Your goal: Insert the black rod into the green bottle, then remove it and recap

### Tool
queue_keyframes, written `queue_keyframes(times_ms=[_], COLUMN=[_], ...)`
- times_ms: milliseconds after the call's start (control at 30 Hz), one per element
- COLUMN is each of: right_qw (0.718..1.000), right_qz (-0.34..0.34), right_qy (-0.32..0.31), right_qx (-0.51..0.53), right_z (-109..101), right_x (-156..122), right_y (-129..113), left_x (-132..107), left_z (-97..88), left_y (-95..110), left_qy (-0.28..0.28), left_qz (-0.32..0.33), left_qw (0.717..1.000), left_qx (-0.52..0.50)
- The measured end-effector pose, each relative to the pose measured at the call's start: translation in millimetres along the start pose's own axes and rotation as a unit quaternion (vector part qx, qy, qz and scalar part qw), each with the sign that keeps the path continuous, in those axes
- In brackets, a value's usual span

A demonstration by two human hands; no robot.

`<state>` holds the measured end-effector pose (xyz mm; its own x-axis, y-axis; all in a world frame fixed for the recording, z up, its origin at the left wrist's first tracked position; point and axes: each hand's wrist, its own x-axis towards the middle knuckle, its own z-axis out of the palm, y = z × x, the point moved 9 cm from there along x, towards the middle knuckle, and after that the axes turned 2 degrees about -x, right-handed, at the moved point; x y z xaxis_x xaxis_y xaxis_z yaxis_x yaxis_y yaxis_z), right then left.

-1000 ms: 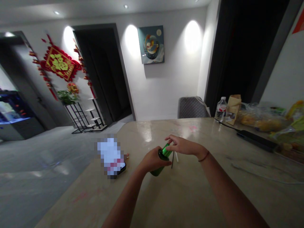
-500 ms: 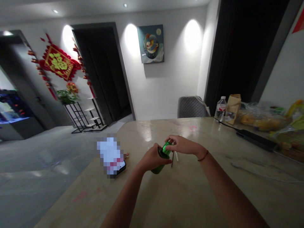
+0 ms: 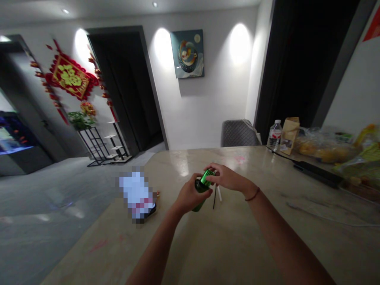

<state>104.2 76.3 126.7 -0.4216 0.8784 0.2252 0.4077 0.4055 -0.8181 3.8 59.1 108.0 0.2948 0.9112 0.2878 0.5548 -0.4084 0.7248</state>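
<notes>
Centre frame: left hand (image 3: 189, 194) grip closed round dark green glossy bottle (image 3: 198, 185); right hand (image 3: 227, 179) grip pinches its bright green ribbed cap (image 3: 207, 176). Judged cap-handling step; needs a steady bottle hold.

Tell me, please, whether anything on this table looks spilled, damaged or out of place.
Nothing looks spilled or damaged. The left hand holds the green bottle tilted, the right hand gripping its cap; faint pink smudges mark the table.

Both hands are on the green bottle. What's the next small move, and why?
Probably twist the cap with the right hand while the left hand steadies the green bottle. The right fingertips already pinch the cap, the left hand wraps the body, and the bottle is held tilted.
</notes>
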Motion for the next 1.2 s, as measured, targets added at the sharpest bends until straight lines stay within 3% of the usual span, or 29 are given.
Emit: queue_keyframes(times_ms=[433, 733, 900, 1200], right_qw=[0.999, 0.998, 0.997, 0.995], right_qz=[-0.009, -0.026, -0.043, 0.018], right_qy=[0.024, 0.048, 0.058, 0.077], right_qx=[-0.025, -0.021, -0.031, -0.060], right_z=[-3, -9, -10, -10], right_x=[-1, 0, -1, -1], right_y=[-4, -4, -8, -2], left_x=[2, 4, 2, 2], left_z=[-2.0, -8.6, -2.8, -3.3], left_y=[-20, -13, -6, -4], left_qy=[0.042, 0.062, 0.035, 0.031], left_qz=[-0.043, -0.026, -0.013, 0.002], left_qw=[0.998, 0.998, 0.999, 1.000], left_qx=[0.014, -0.004, -0.020, 0.004])
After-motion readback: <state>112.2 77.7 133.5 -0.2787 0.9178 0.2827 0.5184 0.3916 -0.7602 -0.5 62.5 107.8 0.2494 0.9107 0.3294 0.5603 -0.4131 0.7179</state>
